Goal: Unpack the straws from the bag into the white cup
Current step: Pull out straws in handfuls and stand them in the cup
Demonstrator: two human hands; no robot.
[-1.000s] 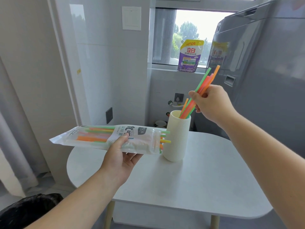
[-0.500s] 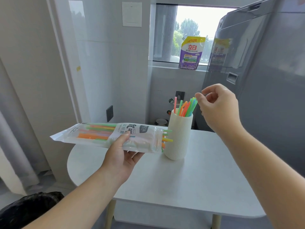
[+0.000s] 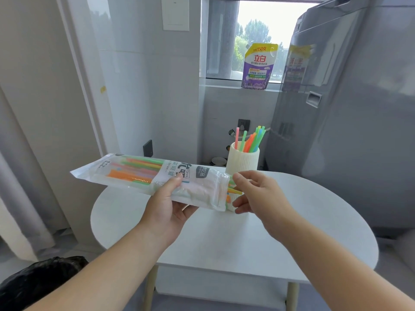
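Note:
My left hand (image 3: pixel 167 205) grips a clear plastic bag (image 3: pixel 125 173) of coloured straws from below and holds it level above the table. Straw ends (image 3: pixel 234 190) stick out of its open right end. My right hand (image 3: pixel 260 194) is at that open end with its fingers spread around the straw tips; it holds nothing. The ribbed white cup (image 3: pixel 243 161) stands on the table behind my right hand, partly hidden by it. Several pink, green, orange and blue straws (image 3: pixel 252 140) stand in the cup.
The round white table (image 3: pixel 314 221) has its near edge just in front of me. A tall grey appliance (image 3: pixel 359 108) stands at the right. A purple detergent pouch (image 3: pixel 259 66) sits on the window sill. A black bin bag (image 3: pixel 38 281) lies at the lower left.
My right hand dropped a bunch of straws into the cup, let go, then came down and left to the bag's open end. My left hand kept holding the bag.

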